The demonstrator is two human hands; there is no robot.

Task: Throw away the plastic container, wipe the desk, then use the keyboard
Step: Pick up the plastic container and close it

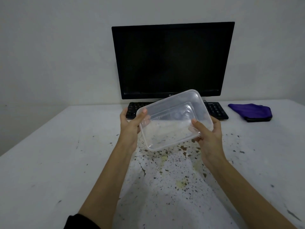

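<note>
A clear, empty rectangular plastic container (171, 123) is held tilted above the desk, its open side facing me. My left hand (130, 124) grips its left rim, thumb over the edge. My right hand (208, 136) grips the near right corner, thumb inside the rim. Behind the container lies a black keyboard (216, 109), its middle hidden by the container. A folded purple cloth (252, 111) lies on the desk at the right, beyond the keyboard's end. The white desk (66, 154) carries dark specks and yellowish stains (166, 164) under and in front of the container.
A black monitor (173, 60), screen dark, stands against the white wall behind the keyboard. The desk's left edge runs diagonally at the far left.
</note>
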